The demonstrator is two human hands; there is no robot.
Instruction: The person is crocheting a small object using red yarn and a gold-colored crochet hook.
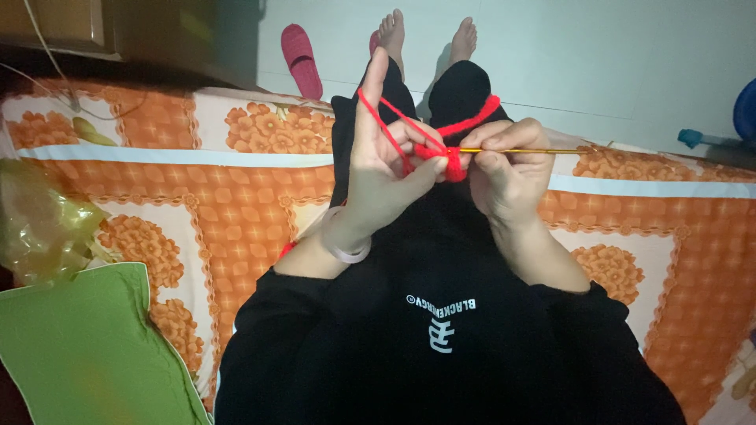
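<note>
Red yarn (394,130) runs over the left hand's (386,177) raised forefinger to a small red knot (450,161) pinched by its fingers, while the right hand (508,169) pinches a gold hook (520,150).

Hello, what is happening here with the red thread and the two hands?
A person sitting on an orange flowered bed cover is crocheting. The left hand keeps red yarn stretched over its raised index finger and pinches a small red crocheted piece. The right hand holds a thin golden crochet hook, its tip at the red piece. A green cushion lies at the left.
</note>
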